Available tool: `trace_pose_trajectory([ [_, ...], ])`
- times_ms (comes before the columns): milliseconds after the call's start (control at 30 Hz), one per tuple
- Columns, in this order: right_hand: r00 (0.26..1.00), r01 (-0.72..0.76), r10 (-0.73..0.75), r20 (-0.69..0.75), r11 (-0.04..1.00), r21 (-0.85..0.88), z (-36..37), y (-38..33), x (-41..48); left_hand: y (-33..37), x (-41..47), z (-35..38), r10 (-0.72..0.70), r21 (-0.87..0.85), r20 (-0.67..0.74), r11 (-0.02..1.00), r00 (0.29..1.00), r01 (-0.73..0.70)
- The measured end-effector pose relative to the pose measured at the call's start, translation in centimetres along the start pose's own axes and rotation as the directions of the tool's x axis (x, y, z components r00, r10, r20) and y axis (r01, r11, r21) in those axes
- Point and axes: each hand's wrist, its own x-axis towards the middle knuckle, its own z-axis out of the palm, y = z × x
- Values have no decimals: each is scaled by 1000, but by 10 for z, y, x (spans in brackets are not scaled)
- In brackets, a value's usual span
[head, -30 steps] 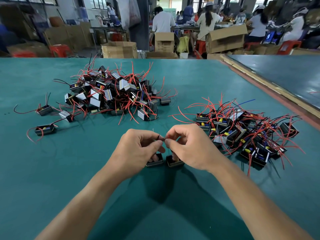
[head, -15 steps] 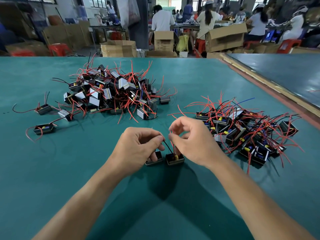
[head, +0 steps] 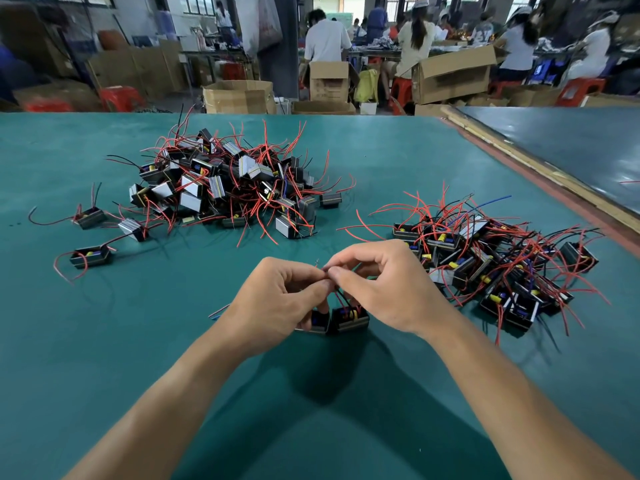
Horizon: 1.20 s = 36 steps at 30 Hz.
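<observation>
Two small black box modules sit side by side on the green table, one [head: 320, 322] under my left hand and one [head: 350, 319] under my right. Thin wire leads [head: 341, 296] rise from them to my fingertips. My left hand [head: 277, 299] and my right hand [head: 388, 289] meet above the modules, and each pinches the wire ends between thumb and forefinger. The bare wire tips stick out just above the pinch. How the leads join is hidden by my fingers.
A large heap of black modules with red wires [head: 228, 188] lies at the back left, and a second heap [head: 491, 261] at the right. Loose modules [head: 90, 256] lie at the far left. The table edge [head: 540, 178] runs along the right. People work at benches behind.
My fingertips were together a second ago, came apart with a black lead stretched between them, and now pinch together again above the two modules.
</observation>
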Motion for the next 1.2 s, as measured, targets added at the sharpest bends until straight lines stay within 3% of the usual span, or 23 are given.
trace_pose_trajectory([
  [167,1000,-1,1,4,1000,31,-2,-2,0,-1,0,-1,17,49,19,999,1000,-18],
  [333,993,-111,105,46,984,143,-7,0,0,-2,1,-3,17,10,-11,1000,1000,-16],
  [533,986,-100,98,131,995,6,-7,6,1,-1,1,0,-36,-18,-22,999,999,36],
  [700,988,-113,109,109,993,31,-8,9,2,-1,2,0,-53,-33,-78,998,996,50],
  [867,987,-97,94,133,995,16,-5,8,0,0,0,0,-16,34,-3,999,1000,17],
  [1200,991,-96,89,104,994,62,-7,5,1,-2,2,-1,-14,110,-24,994,1000,16],
])
